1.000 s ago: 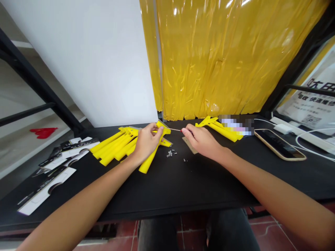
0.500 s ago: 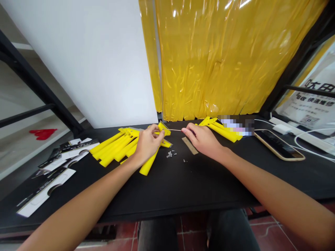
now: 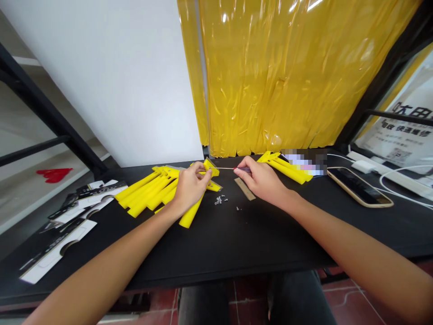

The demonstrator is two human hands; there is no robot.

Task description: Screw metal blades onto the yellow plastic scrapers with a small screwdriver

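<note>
My left hand is closed around the head of a yellow plastic scraper, which has a clear, thin edge piece. In my right hand is a screwdriver, its thin shaft pointing left with the tip at the scraper's head. The fingers hide most of the screwdriver handle. Below my left hand another yellow scraper lies on the table, partly covered. Several small screws are scattered between the hands, and a lone screw sits nearer to me. A flat brown strip rests just under my right hand.
Several yellow scrapers are piled at left, and more yellow scrapers lie at right. Black-and-white card sleeves cover the table's left end. A phone and white cables occupy the right. A yellow plastic curtain hangs behind.
More of the screwdriver handle shows at my right fingertips, and the right hand's grip has shifted slightly. The left hand still holds the scraper in the same place.
</note>
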